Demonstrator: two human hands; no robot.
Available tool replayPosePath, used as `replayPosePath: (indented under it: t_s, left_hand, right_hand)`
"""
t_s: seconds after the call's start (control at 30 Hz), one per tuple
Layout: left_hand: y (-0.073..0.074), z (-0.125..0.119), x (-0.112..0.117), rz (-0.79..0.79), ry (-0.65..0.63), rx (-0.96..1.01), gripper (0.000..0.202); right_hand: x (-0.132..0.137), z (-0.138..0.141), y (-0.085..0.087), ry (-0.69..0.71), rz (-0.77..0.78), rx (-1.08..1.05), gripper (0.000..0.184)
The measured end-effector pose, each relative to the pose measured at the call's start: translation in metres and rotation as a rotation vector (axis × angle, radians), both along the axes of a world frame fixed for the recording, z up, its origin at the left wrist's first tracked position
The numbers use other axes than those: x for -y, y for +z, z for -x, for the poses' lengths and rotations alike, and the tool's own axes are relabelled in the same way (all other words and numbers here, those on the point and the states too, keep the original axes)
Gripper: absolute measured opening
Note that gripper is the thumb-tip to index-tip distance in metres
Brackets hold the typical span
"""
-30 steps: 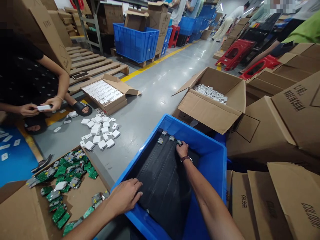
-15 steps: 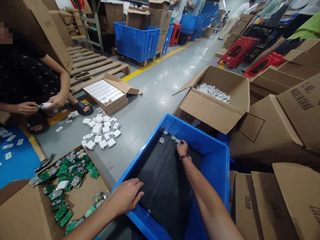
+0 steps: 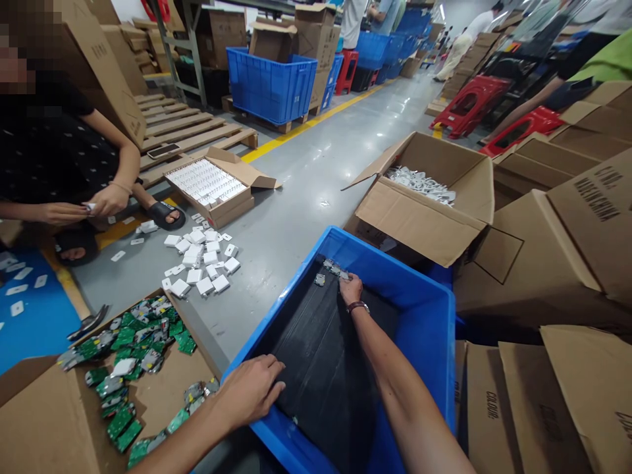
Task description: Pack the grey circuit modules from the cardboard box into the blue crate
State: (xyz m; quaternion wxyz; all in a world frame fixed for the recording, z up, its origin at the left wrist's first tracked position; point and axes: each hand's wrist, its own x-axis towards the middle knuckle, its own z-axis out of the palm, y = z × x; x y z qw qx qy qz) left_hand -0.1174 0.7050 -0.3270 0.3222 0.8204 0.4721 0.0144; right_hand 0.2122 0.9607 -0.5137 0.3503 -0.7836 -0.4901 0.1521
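Note:
In the blue bin (image 3: 429, 342) lies a black sheet (image 3: 301, 349). My right hand (image 3: 351, 288) reaches to the sheet's far end, its fingers closed on a small circuit board (image 3: 344, 275). That board touches or nearly touches a short row of boards (image 3: 331, 266) near the far edge. One more board (image 3: 320, 280) lies just below the row. My left hand (image 3: 254, 388) rests at the bin's left rim, fingers stretched out and holding nothing. Left of it stands an open carton (image 3: 162, 375) with many green and grey circuit boards (image 3: 126, 336).
White plastic cases (image 3: 202, 260) lie piled on the floor. Beyond them is a carton of white parts (image 3: 205, 181). A carton (image 3: 419, 220) with white pieces stands behind the bin. At left another person (image 3: 49, 158) sits near a hammer (image 3: 89, 322). More cartons (image 3: 533, 263) stack up at right.
My right hand has moved slightly left, bringing the board close against the row. My left hand stays in place. The other person's hands have shifted a little around a small white part.

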Motion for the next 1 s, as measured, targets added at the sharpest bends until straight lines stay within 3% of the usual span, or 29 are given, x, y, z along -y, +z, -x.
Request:
replayPosePath:
  t_s: [0.3,0.5,0.6,0.7,0.83,1.0]
  left_hand:
    - [-0.002,0.000,0.000,-0.005,-0.013,-0.018,0.024]
    - [-0.002,0.001,0.000,-0.011,-0.017,-0.013,0.027]
    - [-0.002,0.001,-0.001,-0.011,-0.020,-0.012,0.028]
    - [-0.002,0.002,-0.001,-0.010,-0.019,-0.005,0.028]
    - [-0.001,0.001,-0.001,-0.008,-0.017,-0.008,0.028]
    - [-0.002,0.001,0.000,-0.022,-0.006,0.006,0.029]
  right_hand:
    - [0.007,0.006,0.007,-0.029,0.030,-0.080,0.033]
    - [0.036,0.031,0.009,0.209,-0.136,0.097,0.055]
    - [0.042,0.038,0.011,0.258,-0.125,0.213,0.062]
    - [0.041,0.043,0.016,0.328,-0.119,0.275,0.059]
    - [0.039,0.052,0.021,0.550,-0.053,0.255,0.048]
    - [0.051,0.038,0.023,0.527,-0.010,0.270,0.033]
